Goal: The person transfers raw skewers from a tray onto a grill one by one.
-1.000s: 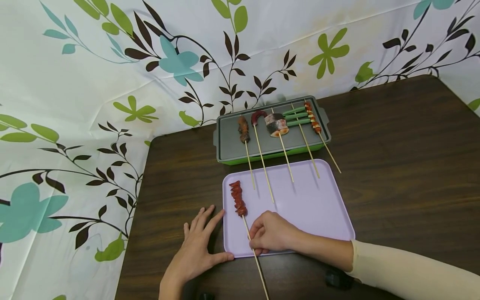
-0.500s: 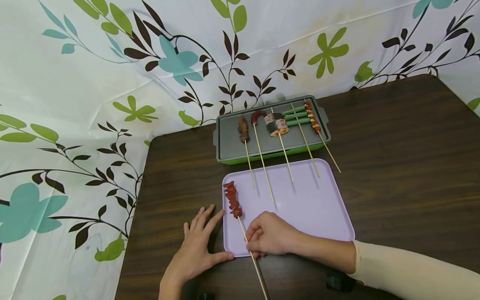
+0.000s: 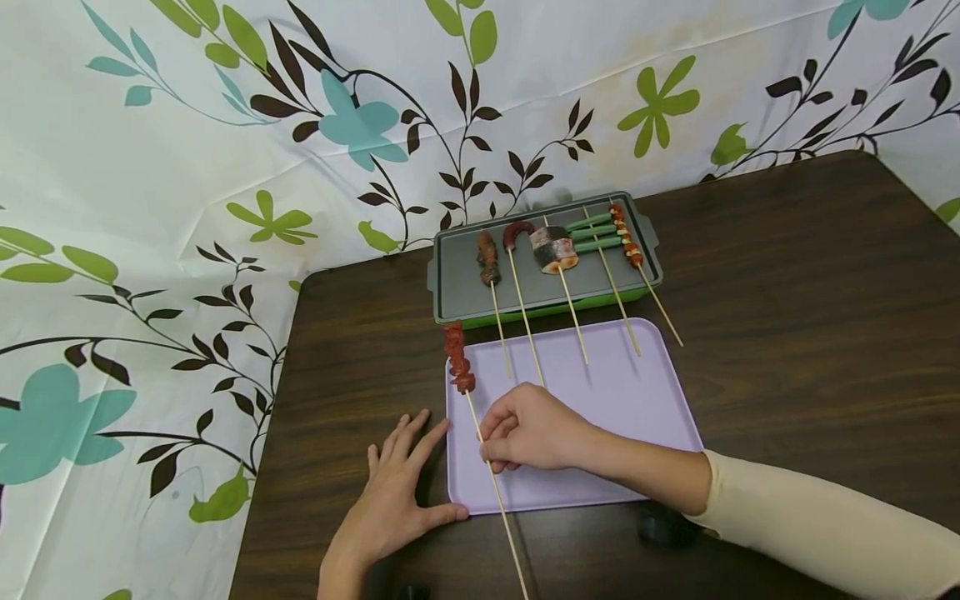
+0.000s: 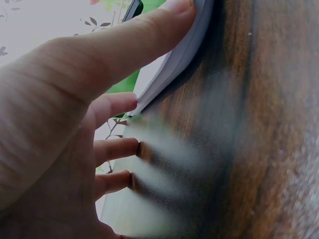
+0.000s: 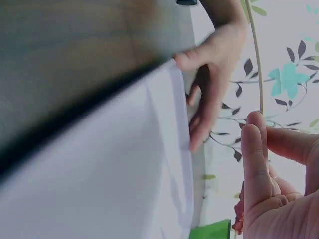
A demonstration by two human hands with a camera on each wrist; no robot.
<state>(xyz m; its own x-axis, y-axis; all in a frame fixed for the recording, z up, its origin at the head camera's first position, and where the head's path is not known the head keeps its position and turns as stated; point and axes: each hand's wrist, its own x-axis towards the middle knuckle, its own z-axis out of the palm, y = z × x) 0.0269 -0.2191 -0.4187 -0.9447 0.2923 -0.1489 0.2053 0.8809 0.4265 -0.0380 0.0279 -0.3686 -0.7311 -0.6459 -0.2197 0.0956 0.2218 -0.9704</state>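
My right hand [image 3: 534, 429] pinches the wooden stick of a skewer [image 3: 460, 358] threaded with red, meat-like pieces. The skewer slants over the left side of a lilac tray [image 3: 622, 408], its red end past the tray's far left corner and close to the grill. In the right wrist view, thumb and fingertips [image 5: 255, 130] meet on the stick. My left hand [image 3: 397, 500] lies spread at the tray's near left corner, thumb and index finger touching the rim; its other fingertips [image 4: 130, 147] rest on the table.
Behind the tray stands a green grill with a grey plate [image 3: 457, 292]. Several skewers lie on it, including a brown one [image 3: 487, 258], a fish-like piece [image 3: 553, 250] and green pods [image 3: 592, 233]; their sticks reach over the tray. A patterned cloth [image 3: 300, 167] hangs behind the dark wooden table [image 3: 787, 333].
My right hand has lifted the red skewer and moved it forward and slightly left, from over the tray toward the grill. My left hand and the other skewers have stayed put.
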